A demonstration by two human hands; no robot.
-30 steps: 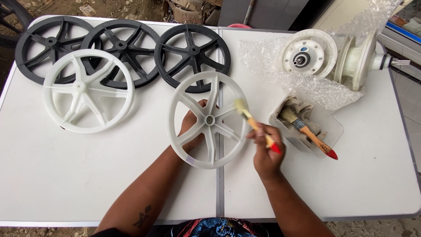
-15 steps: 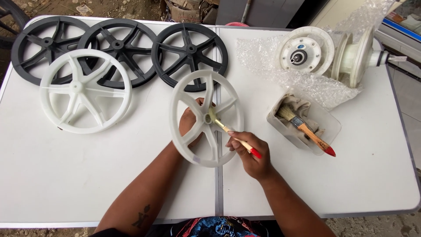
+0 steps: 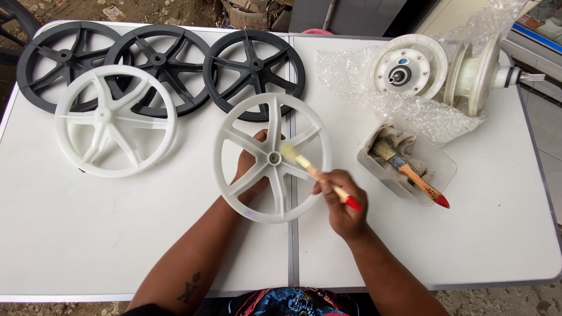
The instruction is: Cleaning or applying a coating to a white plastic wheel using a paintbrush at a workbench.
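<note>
Since a moment ago the small paintbrush (image 3: 316, 172), pinched in the right hand's (image 3: 342, 205) fingers, has swung down so its bristles meet the hub of the white spoked pulley wheel (image 3: 272, 158), which the left hand (image 3: 254, 169), fingers spread beneath, holds tilted above the table (image 3: 117, 234).

You're working in soft, even daylight; the white surface (image 3: 88, 234) is bright without harsh glare, and shadows under the wheels are faint. The brush (image 3: 319, 175) in your right hand (image 3: 345, 205) is motion-blurred. The surface's edges bow slightly near the frame's borders.
</note>
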